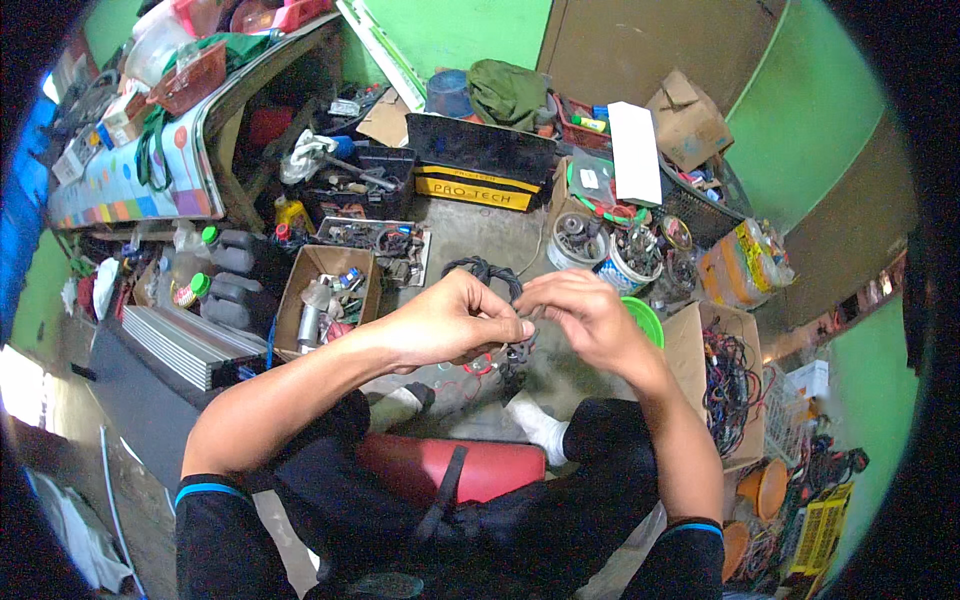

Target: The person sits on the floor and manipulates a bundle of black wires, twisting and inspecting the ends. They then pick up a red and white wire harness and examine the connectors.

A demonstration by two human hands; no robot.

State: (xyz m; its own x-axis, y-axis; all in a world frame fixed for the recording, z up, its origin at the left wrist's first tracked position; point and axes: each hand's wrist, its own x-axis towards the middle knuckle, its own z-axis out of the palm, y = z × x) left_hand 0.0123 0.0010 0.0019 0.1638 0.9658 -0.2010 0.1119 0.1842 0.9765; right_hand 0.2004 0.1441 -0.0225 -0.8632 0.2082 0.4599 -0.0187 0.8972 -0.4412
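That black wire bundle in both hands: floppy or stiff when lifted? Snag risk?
Probably floppy: the black wire bundle loops and droops between the left hand and right hand. Likely light, since fingertips alone carry it. It may snag, because loose strands hang below the hands.

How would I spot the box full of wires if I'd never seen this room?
Start at the green wall on the person's right and drop down to the floor beside the right hand. There sits an open cardboard box holding a tangle of thin dark and coloured wires. The other open cardboard box, on the left, holds bottles and small parts instead.
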